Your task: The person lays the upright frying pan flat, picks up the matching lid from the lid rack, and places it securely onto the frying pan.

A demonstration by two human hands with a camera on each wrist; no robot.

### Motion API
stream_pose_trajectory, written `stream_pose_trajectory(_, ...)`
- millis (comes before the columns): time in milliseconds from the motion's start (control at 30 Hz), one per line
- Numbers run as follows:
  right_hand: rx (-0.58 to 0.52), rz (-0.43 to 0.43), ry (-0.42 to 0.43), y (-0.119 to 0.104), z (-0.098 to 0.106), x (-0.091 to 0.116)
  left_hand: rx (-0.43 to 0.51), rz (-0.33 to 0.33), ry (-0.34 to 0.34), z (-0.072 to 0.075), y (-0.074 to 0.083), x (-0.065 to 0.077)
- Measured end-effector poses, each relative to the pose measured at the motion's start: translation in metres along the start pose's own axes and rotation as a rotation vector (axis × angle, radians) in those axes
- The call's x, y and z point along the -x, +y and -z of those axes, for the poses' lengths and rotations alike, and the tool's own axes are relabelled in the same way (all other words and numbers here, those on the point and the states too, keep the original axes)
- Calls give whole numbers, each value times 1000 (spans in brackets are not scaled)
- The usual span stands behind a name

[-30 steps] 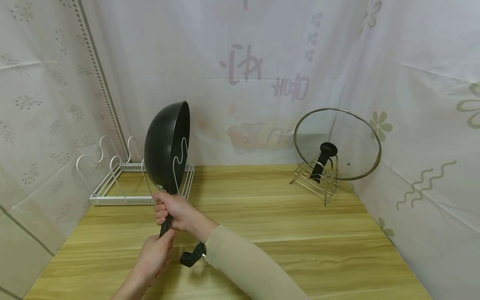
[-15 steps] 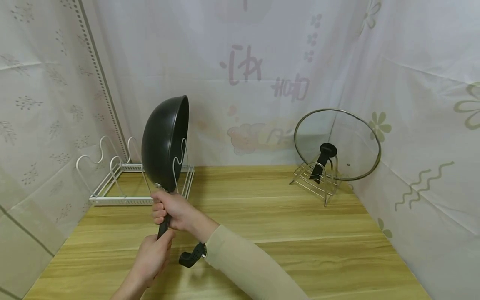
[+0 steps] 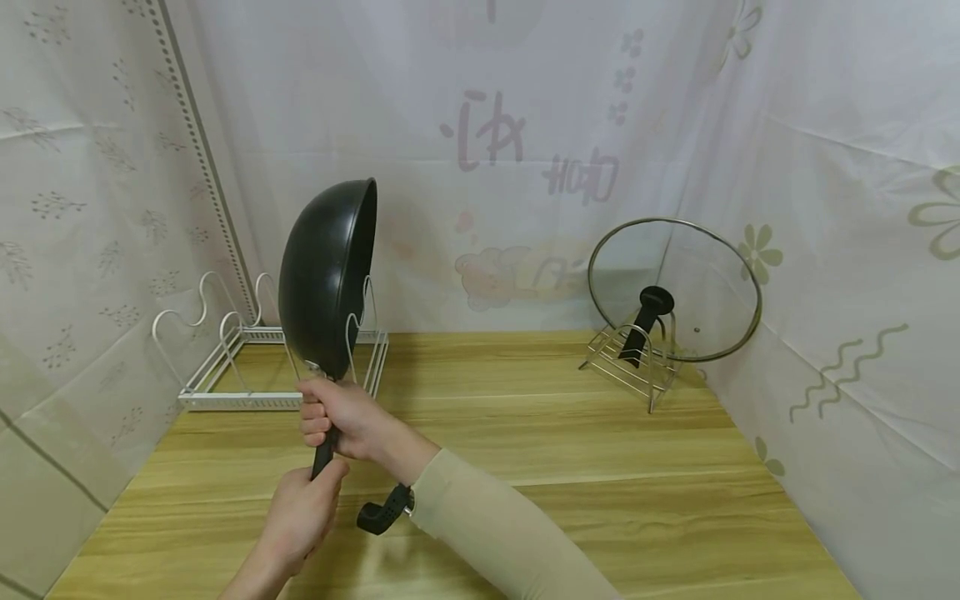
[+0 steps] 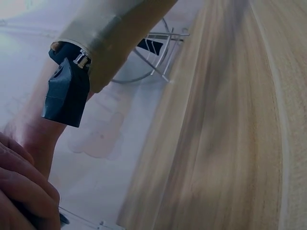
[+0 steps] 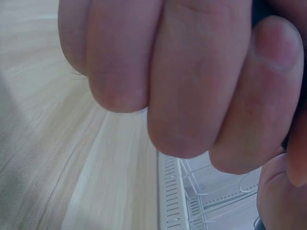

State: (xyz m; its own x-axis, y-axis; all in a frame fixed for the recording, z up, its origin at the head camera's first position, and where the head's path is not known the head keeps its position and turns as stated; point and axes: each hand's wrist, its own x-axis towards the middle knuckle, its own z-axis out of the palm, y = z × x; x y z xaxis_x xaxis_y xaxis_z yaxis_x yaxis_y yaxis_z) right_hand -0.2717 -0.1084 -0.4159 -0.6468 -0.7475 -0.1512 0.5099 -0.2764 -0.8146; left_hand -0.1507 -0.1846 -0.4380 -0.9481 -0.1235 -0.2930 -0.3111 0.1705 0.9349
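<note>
A black wok (image 3: pixel 318 275) stands on its side in the head view, its opening turned right and its handle (image 3: pixel 323 458) pointing down toward me. My right hand (image 3: pixel 348 419) grips the handle close to the bowl; the right wrist view shows its curled fingers (image 5: pixel 192 86) from near. Lower down, my left hand (image 3: pixel 303 512) holds the handle's end, its thumb along the top. In the left wrist view only some left fingers (image 4: pixel 26 187) show. The wok's lower part sits between the wire loops of a white pan rack (image 3: pixel 247 402), and its lower rim overlaps the front loop.
Further left, more wire loops (image 3: pixel 176 315) rise from the rack. At the right a glass lid (image 3: pixel 712 283) with a black knob leans in a small wire stand (image 3: pixel 651 387). Printed curtains (image 3: pixel 525 208) enclose the wooden table (image 3: pixel 525 433). A black device (image 3: pixel 384 510) hangs at my right wrist.
The wok has risen steadily and shifted slightly left, its bowl climbing higher between the rack's loops. Both hands have moved a little left with the handle. Lid and racks stay put.
</note>
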Motion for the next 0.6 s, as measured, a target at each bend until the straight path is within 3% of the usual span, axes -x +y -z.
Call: stream_pose_trajectory(600,30,32,-25,-15,-11,11,-142,-54,61,3,10,4)
